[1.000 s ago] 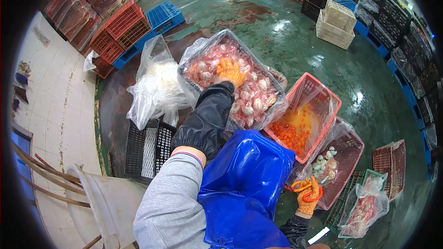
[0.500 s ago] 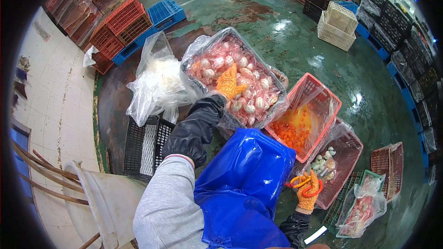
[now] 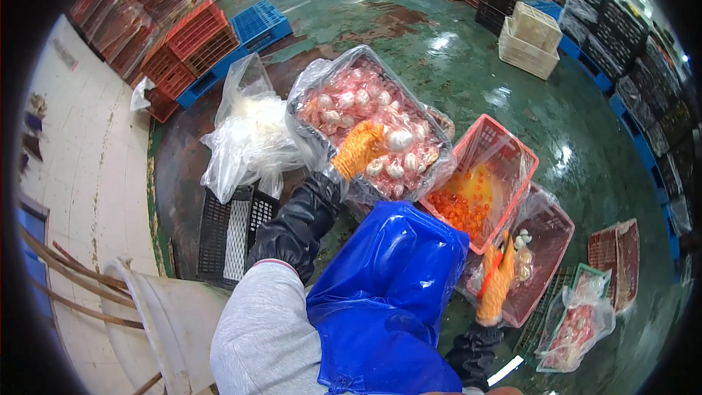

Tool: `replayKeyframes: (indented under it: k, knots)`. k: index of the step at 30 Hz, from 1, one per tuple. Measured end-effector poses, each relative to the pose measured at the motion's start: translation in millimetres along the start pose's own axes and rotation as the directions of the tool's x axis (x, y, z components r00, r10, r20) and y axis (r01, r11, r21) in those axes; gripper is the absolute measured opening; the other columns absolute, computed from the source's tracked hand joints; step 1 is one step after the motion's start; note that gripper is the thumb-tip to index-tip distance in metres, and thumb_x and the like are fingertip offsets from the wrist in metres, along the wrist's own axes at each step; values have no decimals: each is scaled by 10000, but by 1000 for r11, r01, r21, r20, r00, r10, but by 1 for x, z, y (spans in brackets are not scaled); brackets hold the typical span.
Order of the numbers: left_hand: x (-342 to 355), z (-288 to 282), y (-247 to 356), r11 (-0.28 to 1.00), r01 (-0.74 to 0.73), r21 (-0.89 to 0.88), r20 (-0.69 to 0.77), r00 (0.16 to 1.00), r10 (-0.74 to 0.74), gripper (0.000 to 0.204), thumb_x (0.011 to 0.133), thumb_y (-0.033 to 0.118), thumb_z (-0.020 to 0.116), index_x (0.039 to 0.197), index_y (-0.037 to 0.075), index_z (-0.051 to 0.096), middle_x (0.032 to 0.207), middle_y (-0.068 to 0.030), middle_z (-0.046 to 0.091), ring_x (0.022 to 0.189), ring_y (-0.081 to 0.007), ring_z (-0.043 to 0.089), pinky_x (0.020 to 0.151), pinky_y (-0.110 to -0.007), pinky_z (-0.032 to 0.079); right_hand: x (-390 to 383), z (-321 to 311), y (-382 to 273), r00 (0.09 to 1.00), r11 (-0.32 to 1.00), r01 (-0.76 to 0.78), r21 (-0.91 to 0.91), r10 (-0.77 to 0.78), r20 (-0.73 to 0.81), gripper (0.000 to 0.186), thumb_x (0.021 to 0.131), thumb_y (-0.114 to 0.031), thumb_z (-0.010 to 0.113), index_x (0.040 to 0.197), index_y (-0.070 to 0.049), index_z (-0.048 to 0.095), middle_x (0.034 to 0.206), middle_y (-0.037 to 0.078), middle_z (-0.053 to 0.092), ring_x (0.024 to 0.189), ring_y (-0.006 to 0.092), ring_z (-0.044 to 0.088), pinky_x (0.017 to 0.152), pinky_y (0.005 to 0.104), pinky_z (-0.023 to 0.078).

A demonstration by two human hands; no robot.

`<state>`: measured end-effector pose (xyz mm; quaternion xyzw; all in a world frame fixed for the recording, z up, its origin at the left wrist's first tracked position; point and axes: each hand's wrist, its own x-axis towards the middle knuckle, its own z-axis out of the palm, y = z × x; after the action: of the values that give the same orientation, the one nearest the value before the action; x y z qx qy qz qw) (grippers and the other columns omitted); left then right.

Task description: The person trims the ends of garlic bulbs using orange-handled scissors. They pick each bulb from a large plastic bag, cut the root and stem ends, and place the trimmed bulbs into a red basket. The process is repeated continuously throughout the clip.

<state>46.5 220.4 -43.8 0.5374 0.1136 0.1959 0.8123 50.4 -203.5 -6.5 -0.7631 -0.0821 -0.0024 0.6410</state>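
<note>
My left hand [image 3: 358, 148], in an orange textured glove, is closed at the fingertips on a whitish, veined egg-like ball [image 3: 399, 140]. It is over a plastic-lined dark crate [image 3: 296, 128] full of similar balls among wet red tissue. My right hand [image 3: 497, 287], also gloved in orange, is closed around red-handled scissors [image 3: 484, 278]; their blades cannot be made out. That hand is beside the near corner of a red crate [image 3: 525, 197] with orange yolk-like balls in yellow liquid. Beneath it, a dark red crate [image 3: 545, 278] has several pale small pieces.
A blue apron [image 3: 380, 271] covers my lap. Clear plastic bags [image 3: 252, 128] and a black crate [image 3: 213, 238] lie left. A large white tub [image 3: 172, 322] stands near left. Green crate [image 3: 563, 329] with bagged red material is at right. Stacked crates [image 3: 201, 33] stand far left.
My left fingers have curled from spread to closed on a ball, which now stands out above the others. My right hand has moved up and away with the scissors, toward the red crate.
</note>
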Motion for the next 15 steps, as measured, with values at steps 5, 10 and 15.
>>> replayKeyframes:
  k: [5, 10, 15]
  knots:
    - [-35, 88, -25, 920, 258, -296, 117, 965, -233, 107, 912, 178, 584, 1002, 126, 556, 1004, -46, 603, 973, -225, 588, 766, -454, 554, 15, 73, -69, 988, 989, 148, 22, -148, 37, 454, 889, -91, 586, 1332, -64, 490, 903, 77, 613, 756, 158, 566, 654, 325, 463]
    - [-52, 105, -44, 891, 286, -353, 285, 940, -189, 311, 923, 233, 563, 1196, 110, 482, 1252, -111, 526, 1150, -261, 526, 853, -491, 520, 26, 84, -23, 945, 857, 317, -407, -246, 218, 468, 883, -193, 612, 1305, -36, 484, 933, 138, 620, 818, 247, 597, 729, 357, 478]
    - [-71, 135, -19, 921, 355, -162, 504, 832, -232, 443, 934, 293, 525, 1274, 18, 457, 1165, -144, 580, 1091, -267, 561, 853, -413, 512, 37, 69, -6, 972, 911, -187, 368, 118, 203, 339, 900, -153, 613, 1208, -57, 508, 798, 8, 564, 622, 94, 533, 514, 245, 447]
